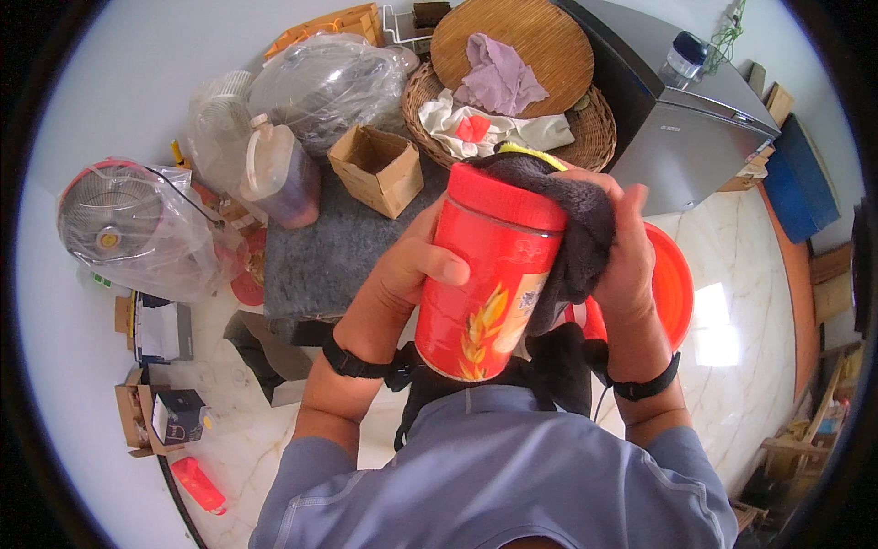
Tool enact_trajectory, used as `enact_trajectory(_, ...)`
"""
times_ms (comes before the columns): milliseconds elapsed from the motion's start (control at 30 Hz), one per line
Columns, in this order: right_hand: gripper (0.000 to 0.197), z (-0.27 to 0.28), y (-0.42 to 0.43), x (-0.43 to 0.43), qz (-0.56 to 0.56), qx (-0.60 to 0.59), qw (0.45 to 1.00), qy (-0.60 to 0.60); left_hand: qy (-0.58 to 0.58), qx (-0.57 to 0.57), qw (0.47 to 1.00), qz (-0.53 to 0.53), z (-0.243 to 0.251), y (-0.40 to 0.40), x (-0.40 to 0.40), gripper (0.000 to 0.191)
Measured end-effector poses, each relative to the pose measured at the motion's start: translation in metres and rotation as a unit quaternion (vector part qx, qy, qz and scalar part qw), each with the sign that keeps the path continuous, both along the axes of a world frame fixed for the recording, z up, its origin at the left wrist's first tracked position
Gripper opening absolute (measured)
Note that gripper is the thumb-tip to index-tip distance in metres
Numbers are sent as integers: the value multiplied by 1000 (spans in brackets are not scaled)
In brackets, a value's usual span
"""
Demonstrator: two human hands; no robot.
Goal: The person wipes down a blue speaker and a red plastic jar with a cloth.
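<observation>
A red cylindrical canister with a red lid is held up in front of my body, slightly tilted. It bears a yellow plant picture and a pale label with writing. My left hand grips its left side, the thumb lying across the front. In my right hand is a dark grey plush cloth with a yellow edge. The cloth presses against the canister's right side and upper rim. Part of my left hand's fingers is hidden behind the canister.
A dark stone-topped table bears an open cardboard box, a plastic jug and a wicker basket with cloths. A grey refrigerator stands at the right. Below my right hand is a red basin. A bagged fan stands left.
</observation>
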State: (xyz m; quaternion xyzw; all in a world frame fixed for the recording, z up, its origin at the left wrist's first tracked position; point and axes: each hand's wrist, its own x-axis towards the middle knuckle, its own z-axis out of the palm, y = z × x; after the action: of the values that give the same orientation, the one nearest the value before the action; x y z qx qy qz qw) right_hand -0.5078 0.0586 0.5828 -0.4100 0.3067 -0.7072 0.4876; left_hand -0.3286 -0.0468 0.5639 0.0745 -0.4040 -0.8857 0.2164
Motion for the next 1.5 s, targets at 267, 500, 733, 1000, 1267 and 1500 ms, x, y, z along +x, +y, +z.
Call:
enact_trajectory(267, 35, 6, -5, -6, -85, -110, 953, 270, -21, -94, 995, 20, 12, 4, -3, 91)
enact_trajectory(500, 32, 30, -12, 19, -178, -109, 868, 451, -82, -295, 928, 213, 12, 10, -11, 98)
enact_trajectory(733, 33, 18, -11, -3, -47, -41, 959, 278, -44, -189, 966, 172, 9, 7, -6, 93)
enact_trajectory(1000, 32, 25, -21, 22, -223, -62, 844, 484, -227, -424, 821, 308, 21, 23, -20, 94)
enact_trajectory(1267, 30, 20, -11, 7, -106, -4, 962, 251, 13, -114, 985, 130, -3, 11, -11, 101)
enact_trajectory(1500, 29, 12, -14, 10, -158, -72, 886, 430, -14, -115, 983, 145, -19, 11, -20, 102)
